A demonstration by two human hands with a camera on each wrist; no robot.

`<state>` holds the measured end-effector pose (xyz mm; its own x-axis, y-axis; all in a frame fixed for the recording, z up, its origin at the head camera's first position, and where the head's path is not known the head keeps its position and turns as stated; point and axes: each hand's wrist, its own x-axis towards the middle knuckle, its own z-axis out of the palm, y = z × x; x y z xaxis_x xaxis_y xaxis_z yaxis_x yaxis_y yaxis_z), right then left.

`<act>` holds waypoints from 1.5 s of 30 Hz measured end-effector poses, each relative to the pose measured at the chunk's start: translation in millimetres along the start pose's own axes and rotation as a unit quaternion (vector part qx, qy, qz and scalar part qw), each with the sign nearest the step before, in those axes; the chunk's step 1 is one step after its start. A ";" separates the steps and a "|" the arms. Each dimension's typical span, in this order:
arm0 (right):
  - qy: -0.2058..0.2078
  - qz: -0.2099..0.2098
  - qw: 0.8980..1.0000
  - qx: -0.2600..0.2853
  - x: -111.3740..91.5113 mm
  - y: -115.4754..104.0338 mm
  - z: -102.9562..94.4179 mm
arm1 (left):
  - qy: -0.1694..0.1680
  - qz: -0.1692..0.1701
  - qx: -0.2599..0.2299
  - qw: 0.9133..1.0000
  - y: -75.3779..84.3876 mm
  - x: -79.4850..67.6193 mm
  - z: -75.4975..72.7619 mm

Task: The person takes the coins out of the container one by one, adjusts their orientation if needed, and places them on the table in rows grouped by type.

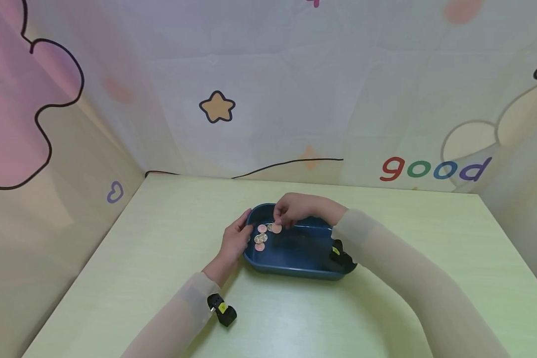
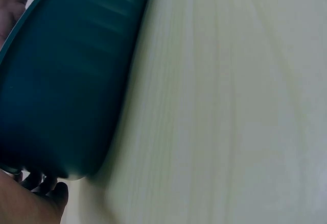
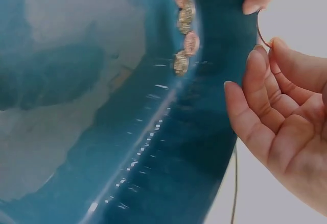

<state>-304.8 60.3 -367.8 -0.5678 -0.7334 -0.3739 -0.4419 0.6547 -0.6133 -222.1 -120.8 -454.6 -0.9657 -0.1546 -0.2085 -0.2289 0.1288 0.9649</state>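
Observation:
A dark blue plastic basin rests on the table. My left hand grips its left end, with the thumb at the rim and the fingers curled against the outside wall, as the left wrist view shows. Over the far left part of the basin, my right hand pinches a copper-coloured coin between thumb and fingertip. That coin appears edge-on as a thin curve in the right wrist view. Several copper and gold coins lie along the basin's left end, some overlapping.
The pale green tabletop spreads around the basin. A printed cloth with a star and the word "good" hangs behind and at the sides. Each wrist wears a small black camera.

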 end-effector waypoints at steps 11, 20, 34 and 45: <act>0.008 -0.023 0.999 0.023 -36.4 -2.5 -11.0 | -0.005 -0.003 -0.012 1.000 -0.3 -0.1 0.2; 0.045 -0.016 0.999 0.024 -70.4 12.8 -12.1 | -0.003 -0.009 -0.011 1.000 -3.4 -0.1 0.5; 0.134 0.021 0.989 0.051 -114.9 41.9 -3.4 | -0.016 -0.007 -0.016 1.000 -3.6 1.5 0.0; 0.192 0.052 0.978 0.063 -151.1 64.6 8.6 | -0.014 -0.003 -0.019 1.000 -0.6 0.2 0.7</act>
<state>-241.6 211.8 -356.9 -0.8344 -0.5261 -0.1645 -0.2927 0.6757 -0.6766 -222.3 -120.2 -455.3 -0.9675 -0.1278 -0.2184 -0.2308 0.0914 0.9687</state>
